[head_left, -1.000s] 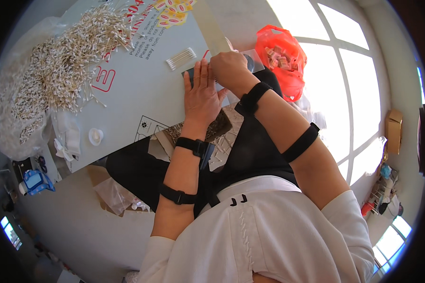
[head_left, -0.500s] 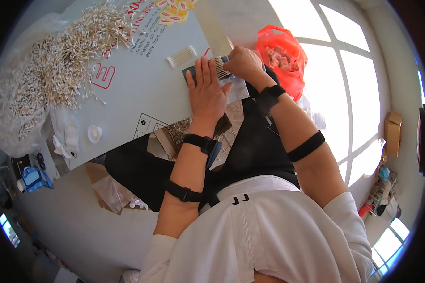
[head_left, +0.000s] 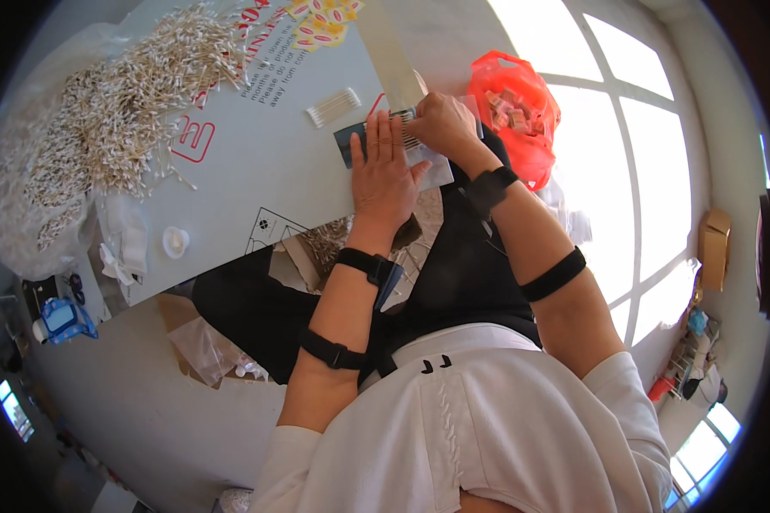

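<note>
My left hand (head_left: 383,178) lies flat, fingers stretched out, over a row of cotton swabs (head_left: 408,117) and a dark flat plate (head_left: 346,144) at the table's right edge. My right hand (head_left: 443,124) is closed at the right end of that row; what its fingers pinch is hidden. Below the hands, a clear plastic sheet or bag (head_left: 436,173) shows at the edge. Another neat row of cotton swabs (head_left: 334,108) rests on the table just beyond my left hand.
A big heap of loose cotton swabs (head_left: 120,120) spills from a clear bag (head_left: 8,197) on the left of the table (head_left: 231,188). Yellow-and-white labels (head_left: 323,24) lie at the far edge. A red plastic bag (head_left: 535,150) with small packs stands right. A white round piece (head_left: 175,242) sits near the front.
My left hand has slid slightly right over the swabs, covering more of the row and leaving more of the dark plate showing. My right hand stays closed at nearly the same place.
</note>
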Action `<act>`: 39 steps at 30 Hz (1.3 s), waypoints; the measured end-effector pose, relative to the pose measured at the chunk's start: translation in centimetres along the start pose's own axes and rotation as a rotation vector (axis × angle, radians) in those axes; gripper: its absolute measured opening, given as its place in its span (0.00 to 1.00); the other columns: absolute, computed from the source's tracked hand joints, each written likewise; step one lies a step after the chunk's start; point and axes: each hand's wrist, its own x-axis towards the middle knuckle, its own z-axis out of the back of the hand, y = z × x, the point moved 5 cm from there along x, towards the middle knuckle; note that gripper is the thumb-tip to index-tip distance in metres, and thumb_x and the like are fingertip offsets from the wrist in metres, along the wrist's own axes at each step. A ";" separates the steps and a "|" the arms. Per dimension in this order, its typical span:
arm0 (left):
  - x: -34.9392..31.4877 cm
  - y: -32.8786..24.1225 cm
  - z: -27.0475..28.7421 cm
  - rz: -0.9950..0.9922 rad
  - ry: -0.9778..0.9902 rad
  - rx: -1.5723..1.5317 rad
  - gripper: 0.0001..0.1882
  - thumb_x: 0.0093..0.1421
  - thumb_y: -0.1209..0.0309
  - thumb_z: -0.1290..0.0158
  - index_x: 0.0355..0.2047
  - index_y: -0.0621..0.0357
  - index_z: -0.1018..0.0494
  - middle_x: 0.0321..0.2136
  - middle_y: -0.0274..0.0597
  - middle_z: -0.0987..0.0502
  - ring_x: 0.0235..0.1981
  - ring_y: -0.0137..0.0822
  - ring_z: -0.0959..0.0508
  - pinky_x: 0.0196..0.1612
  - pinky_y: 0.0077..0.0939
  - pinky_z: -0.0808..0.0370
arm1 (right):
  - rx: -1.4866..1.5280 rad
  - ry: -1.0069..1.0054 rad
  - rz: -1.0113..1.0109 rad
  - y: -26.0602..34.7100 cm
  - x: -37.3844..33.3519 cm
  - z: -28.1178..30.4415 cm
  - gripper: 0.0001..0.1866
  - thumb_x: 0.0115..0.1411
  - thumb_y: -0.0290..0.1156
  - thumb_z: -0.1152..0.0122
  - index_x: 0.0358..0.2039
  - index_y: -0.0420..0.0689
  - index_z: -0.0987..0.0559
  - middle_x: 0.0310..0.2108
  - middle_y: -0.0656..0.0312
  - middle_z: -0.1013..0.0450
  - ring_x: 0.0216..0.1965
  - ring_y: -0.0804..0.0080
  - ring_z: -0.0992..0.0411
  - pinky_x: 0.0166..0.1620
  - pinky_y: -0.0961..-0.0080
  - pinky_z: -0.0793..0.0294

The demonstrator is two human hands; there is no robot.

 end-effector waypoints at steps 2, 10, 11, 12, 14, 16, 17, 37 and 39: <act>0.2 -0.2 -0.1 -0.007 0.011 -0.007 0.41 0.64 0.50 0.51 0.68 0.63 0.49 0.69 0.53 0.48 0.72 0.47 0.52 0.70 0.53 0.57 | 0.000 -0.010 0.016 -0.1 0.1 0.0 0.13 0.44 0.40 0.37 0.20 0.42 0.18 0.25 0.46 0.23 0.31 0.47 0.23 0.36 0.58 0.24; 1.5 -1.5 -0.7 -0.038 -0.027 -0.090 0.39 0.64 0.52 0.51 0.68 0.62 0.49 0.69 0.54 0.48 0.71 0.49 0.52 0.69 0.52 0.55 | 0.024 0.017 0.026 -0.5 0.4 -0.2 0.16 0.47 0.42 0.38 0.18 0.40 0.20 0.21 0.44 0.26 0.28 0.45 0.25 0.34 0.56 0.25; 1.6 -1.4 -0.7 -0.044 -0.027 -0.089 0.39 0.64 0.52 0.51 0.68 0.62 0.49 0.69 0.54 0.48 0.71 0.49 0.52 0.69 0.52 0.55 | 0.026 0.013 0.023 -1.0 0.4 -0.1 0.16 0.47 0.42 0.38 0.18 0.40 0.20 0.21 0.44 0.26 0.28 0.45 0.25 0.34 0.56 0.25; 1.5 -0.9 -0.4 -0.030 -0.072 -0.174 0.38 0.66 0.55 0.52 0.68 0.62 0.50 0.69 0.55 0.48 0.71 0.50 0.51 0.70 0.49 0.55 | 0.063 -0.019 0.033 -1.4 0.4 0.1 0.15 0.49 0.41 0.38 0.19 0.40 0.19 0.21 0.46 0.25 0.27 0.49 0.24 0.33 0.59 0.25; 1.4 -0.1 0.3 -0.026 -0.113 -0.256 0.36 0.67 0.57 0.54 0.68 0.62 0.51 0.69 0.55 0.48 0.71 0.51 0.51 0.70 0.47 0.54 | 0.106 -0.057 0.037 -3.5 0.4 -0.1 0.14 0.51 0.40 0.38 0.21 0.40 0.19 0.22 0.49 0.24 0.25 0.53 0.24 0.32 0.62 0.25; 1.9 0.6 1.3 0.043 -0.254 -0.717 0.33 0.68 0.64 0.56 0.68 0.66 0.51 0.69 0.57 0.51 0.70 0.52 0.50 0.70 0.42 0.52 | 0.702 -0.602 -0.067 -8.6 -0.2 1.1 0.16 0.55 0.42 0.36 0.31 0.40 0.18 0.28 0.56 0.22 0.28 0.67 0.24 0.35 0.68 0.24; 2.0 0.9 1.3 0.038 -0.250 -0.711 0.33 0.68 0.64 0.56 0.68 0.66 0.51 0.69 0.57 0.51 0.70 0.52 0.50 0.70 0.42 0.52 | 0.710 -0.605 -0.071 -8.8 -0.3 0.8 0.16 0.55 0.42 0.36 0.31 0.40 0.18 0.28 0.56 0.22 0.28 0.67 0.24 0.35 0.68 0.24; 4.2 -1.5 -0.8 0.244 -0.365 -1.102 0.35 0.72 0.54 0.65 0.68 0.69 0.54 0.69 0.58 0.52 0.70 0.45 0.51 0.71 0.39 0.56 | 1.772 -0.115 -0.250 -6.4 -0.9 -6.9 0.10 0.62 0.33 0.35 0.27 0.40 0.18 0.23 0.73 0.26 0.23 0.88 0.35 0.27 0.84 0.37; 4.3 -2.1 -1.1 0.257 -0.353 -1.099 0.35 0.72 0.54 0.64 0.68 0.69 0.54 0.69 0.58 0.52 0.71 0.45 0.51 0.71 0.39 0.56 | 1.763 -0.137 -0.254 -6.3 -1.0 -6.7 0.11 0.62 0.34 0.36 0.27 0.41 0.18 0.23 0.73 0.26 0.23 0.88 0.36 0.27 0.84 0.37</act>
